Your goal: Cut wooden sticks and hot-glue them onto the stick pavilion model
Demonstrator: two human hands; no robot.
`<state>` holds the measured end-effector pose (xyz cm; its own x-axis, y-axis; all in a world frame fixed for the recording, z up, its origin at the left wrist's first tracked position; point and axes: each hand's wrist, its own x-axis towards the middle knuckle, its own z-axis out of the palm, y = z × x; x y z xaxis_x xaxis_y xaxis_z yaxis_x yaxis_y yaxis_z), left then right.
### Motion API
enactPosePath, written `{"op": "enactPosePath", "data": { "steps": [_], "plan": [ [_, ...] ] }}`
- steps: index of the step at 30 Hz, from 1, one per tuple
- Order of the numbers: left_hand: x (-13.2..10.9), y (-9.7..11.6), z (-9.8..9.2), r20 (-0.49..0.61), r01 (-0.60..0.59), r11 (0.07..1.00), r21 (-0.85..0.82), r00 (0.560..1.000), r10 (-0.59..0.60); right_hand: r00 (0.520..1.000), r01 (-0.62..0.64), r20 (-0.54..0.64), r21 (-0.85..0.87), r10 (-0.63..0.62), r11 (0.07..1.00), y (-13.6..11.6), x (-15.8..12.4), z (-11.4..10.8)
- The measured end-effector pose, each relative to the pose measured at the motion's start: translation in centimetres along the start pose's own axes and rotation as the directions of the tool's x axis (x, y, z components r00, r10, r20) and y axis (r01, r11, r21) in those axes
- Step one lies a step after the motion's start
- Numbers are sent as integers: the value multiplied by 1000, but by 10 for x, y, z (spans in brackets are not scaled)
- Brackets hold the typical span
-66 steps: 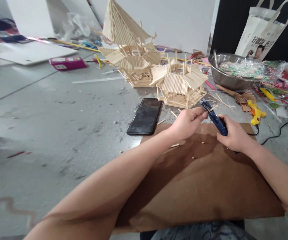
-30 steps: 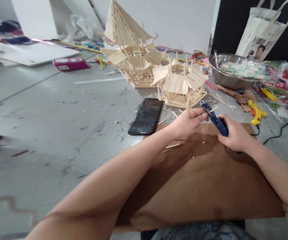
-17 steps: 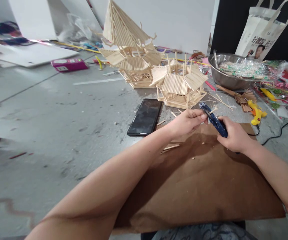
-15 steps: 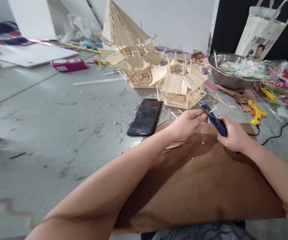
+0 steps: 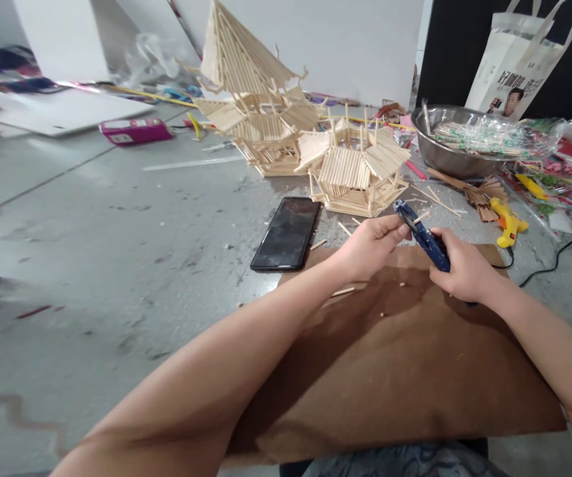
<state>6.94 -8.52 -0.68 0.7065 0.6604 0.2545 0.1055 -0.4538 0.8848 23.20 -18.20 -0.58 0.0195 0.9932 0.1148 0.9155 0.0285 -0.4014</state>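
My right hand (image 5: 459, 266) is wrapped round the handles of a dark blue pair of cutters (image 5: 429, 244), whose head points up and to the left. Close to that head, my left hand (image 5: 373, 242) pinches a thin wooden stick (image 5: 421, 217), which crosses the cutters and pokes out on their right side. Part of the stick is hidden by my fingers and the tool. Both hands are above the far edge of a brown board (image 5: 415, 358). Just behind them stands a small many-sided stick model (image 5: 348, 169) with sloping roof panels.
A taller stick pagoda (image 5: 266, 119) stands behind the small model. A black phone (image 5: 286, 233) lies left of my hands. To the right are a yellow glue gun (image 5: 509, 224) with a cord and a steel bowl (image 5: 457, 159) of wrapped sticks. Loose sticks (image 5: 344, 291) and offcuts are scattered about.
The view has shifted very slightly. Both hands keep the same hold on the stick and the cutters, with hardly any movement.
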Motion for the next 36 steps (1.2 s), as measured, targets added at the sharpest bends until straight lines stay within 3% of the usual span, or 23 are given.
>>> {"op": "enactPosePath", "data": {
  "steps": [6, 11, 16, 19, 22, 26, 36],
  "plan": [
    [0, 0, -5, 151, 125, 973, -193, 984, -97, 999, 33, -15, -24, -33, 999, 2, 0, 1],
    [0, 3, -6, 148, 126, 977, -171, 984, -101, 1000, 23, -18, -24, -23, 999, 1, 0, 3],
    [0, 7, -5, 115, 78, 995, -68, 991, -70, 999, -39, -32, -15, 39, 999, 0, 2, 3],
    [3, 3, -7, 30, 47, 998, 50, 998, -49, 995, -104, 3, -106, 105, 989, 4, 5, 1],
    [8, -6, -11, -67, 87, 964, 252, 995, -72, 980, -179, 38, -244, 194, 953, 11, 10, 2],
    [13, -16, -16, -110, 169, 884, 436, 985, -134, 960, -213, 88, -381, 265, 900, 15, 15, 6],
    [14, -16, -20, -189, 232, 807, 542, 970, -152, 940, -268, 65, -464, 334, 844, 15, 18, 7]
  ]
}}
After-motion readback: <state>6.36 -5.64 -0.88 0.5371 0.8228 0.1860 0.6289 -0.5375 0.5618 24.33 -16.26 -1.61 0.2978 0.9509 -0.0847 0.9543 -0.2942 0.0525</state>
